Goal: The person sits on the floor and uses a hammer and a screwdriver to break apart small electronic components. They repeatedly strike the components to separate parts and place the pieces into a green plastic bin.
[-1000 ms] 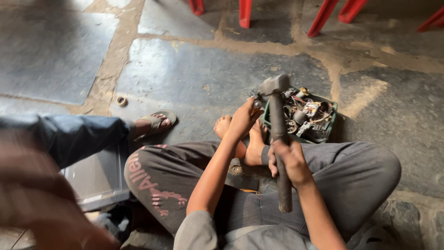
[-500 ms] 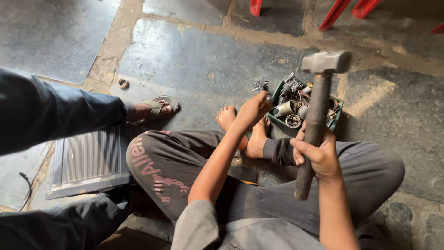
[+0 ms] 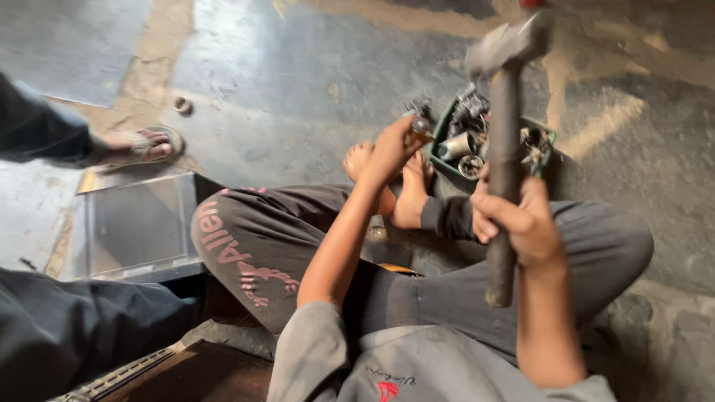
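Right hand (image 3: 525, 227) clenched round raised hammer (image 3: 505, 149). Left hand (image 3: 391, 149) pinching small part (image 3: 421, 125) beside tray (image 3: 445, 141). Best struck squarely, fingers (image 3: 406, 132) kept clear.

Right hand (image 3: 521, 223) raised, fingers clenched, left hand (image 3: 391, 149) stretched forward, fingers pinched

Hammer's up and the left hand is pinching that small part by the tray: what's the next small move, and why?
Probably steady the small metal part first: the left hand pinches it while the right hand holds the grey long-handled hammer raised, blurred, close to those fingers.
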Motion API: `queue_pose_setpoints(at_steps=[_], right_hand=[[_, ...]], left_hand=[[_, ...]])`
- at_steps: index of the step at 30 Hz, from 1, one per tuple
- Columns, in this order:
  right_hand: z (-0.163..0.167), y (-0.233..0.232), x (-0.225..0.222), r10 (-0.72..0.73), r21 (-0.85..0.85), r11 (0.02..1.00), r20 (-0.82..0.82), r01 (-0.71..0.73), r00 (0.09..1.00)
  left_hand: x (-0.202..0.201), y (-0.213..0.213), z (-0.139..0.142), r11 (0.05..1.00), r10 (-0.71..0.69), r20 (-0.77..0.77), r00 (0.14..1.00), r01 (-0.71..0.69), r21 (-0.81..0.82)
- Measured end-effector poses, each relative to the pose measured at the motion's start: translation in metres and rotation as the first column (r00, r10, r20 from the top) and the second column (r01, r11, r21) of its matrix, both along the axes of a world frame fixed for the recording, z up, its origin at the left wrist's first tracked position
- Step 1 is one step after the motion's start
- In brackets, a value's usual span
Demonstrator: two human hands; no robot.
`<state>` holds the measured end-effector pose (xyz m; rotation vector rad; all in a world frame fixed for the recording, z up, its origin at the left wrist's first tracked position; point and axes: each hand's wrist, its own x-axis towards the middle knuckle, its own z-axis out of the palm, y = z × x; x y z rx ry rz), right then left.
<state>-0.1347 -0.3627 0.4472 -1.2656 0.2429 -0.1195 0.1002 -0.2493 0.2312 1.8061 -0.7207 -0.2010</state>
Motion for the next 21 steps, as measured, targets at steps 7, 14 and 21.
queue_pose_setpoints(at_steps=[7, 14, 21], right_hand=[[-0.025, 0.022, 0.025, 0.056, 0.081, 0.996, -0.136, -0.045, 0.989], [-0.069, -0.012, 0.024, 0.126, 0.059, 0.992, -0.281, -0.113, 0.951], [-0.055, -0.039, 0.027, 0.081, -0.604, 0.784, -0.133, -0.146, 0.988]], left_hand=[[0.0, 0.001, -0.002, 0.996, 0.026, 0.077, 0.997, -0.019, -0.089], [0.014, 0.016, 0.006, 0.983, 0.171, -0.011, 0.985, -0.171, -0.058], [0.005, 0.006, 0.004, 0.981, 0.194, 0.078, 0.978, -0.191, -0.036]])
